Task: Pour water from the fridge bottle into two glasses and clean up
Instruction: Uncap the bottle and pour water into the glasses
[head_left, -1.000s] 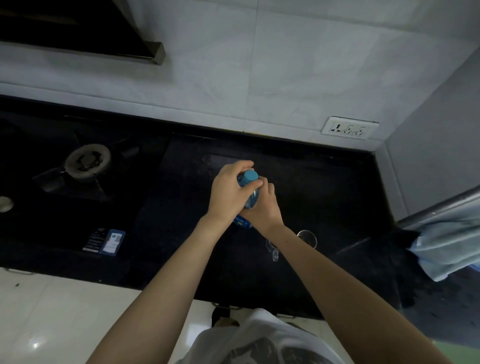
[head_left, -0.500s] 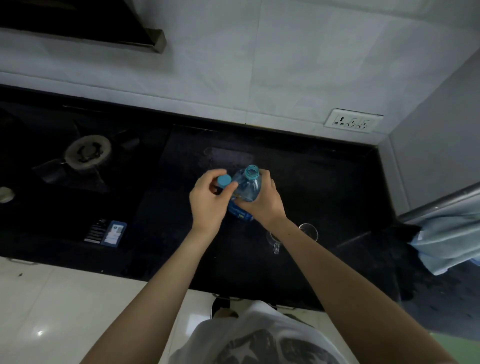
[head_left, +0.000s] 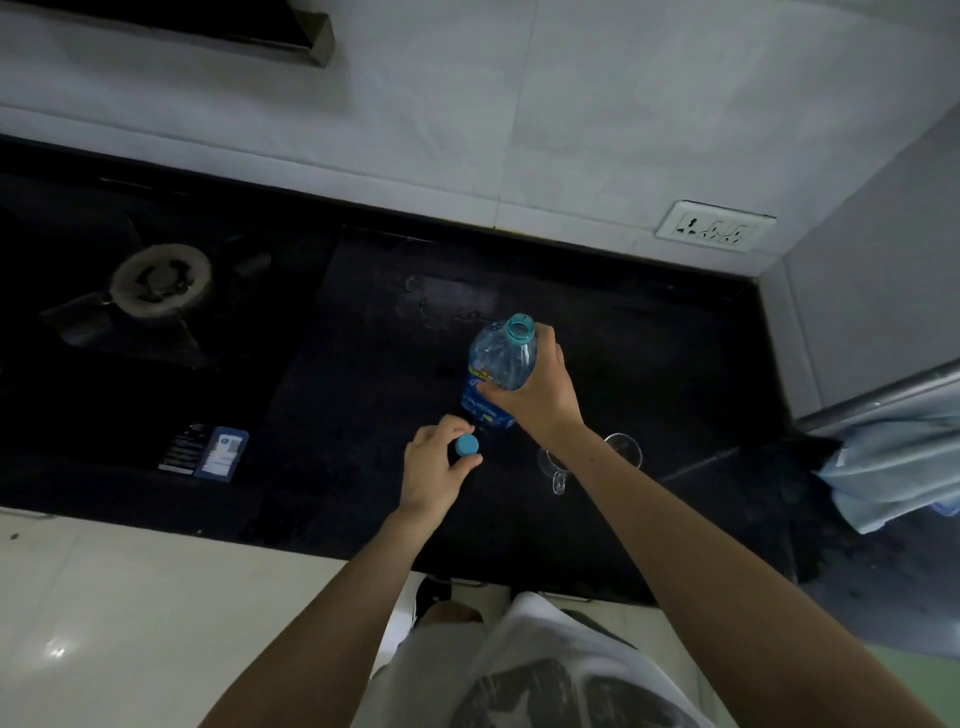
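Head view: bottle (head_left: 498, 366) uncapped on the counter (head_left: 337, 395), right hand (head_left: 540, 389) wrapped round it; left hand (head_left: 434, 470) pinches the cap (head_left: 466, 445); next, tilt toward the glasses (head_left: 623, 451) behind the right wrist

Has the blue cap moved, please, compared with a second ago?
Yes. The blue cap is off the bottle, pinched in the left hand, and has come down and toward the counter's front edge.
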